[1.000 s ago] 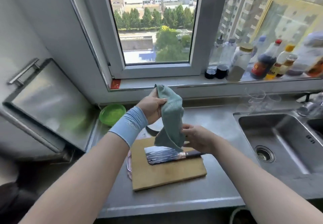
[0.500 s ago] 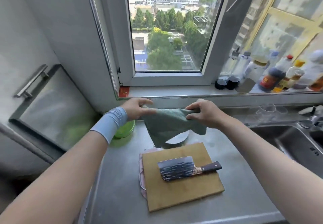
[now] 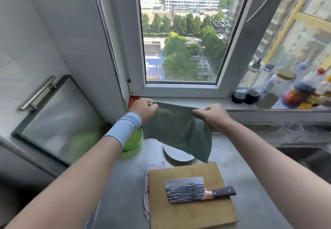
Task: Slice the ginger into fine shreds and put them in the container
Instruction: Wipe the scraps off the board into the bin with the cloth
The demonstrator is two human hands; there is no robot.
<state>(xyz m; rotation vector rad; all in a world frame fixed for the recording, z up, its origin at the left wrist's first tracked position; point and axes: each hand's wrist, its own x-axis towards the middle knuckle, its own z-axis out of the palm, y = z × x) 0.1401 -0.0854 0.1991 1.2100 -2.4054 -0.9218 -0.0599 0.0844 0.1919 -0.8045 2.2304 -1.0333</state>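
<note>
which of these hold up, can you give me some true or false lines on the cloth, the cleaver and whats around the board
1. The left hand and right hand both grip the green cloth along its top edge. True.
2. The cleaver is held in the right hand. False: it lies flat on the cutting board, with neither of the hands on it.
3. The cleaver's handle points to the right. True.
4. The green bowl sits to the right of the cutting board. False: it sits to the left and further back, partly behind the left wrist.
5. Bottles stand on the window sill at the right. True.
</note>
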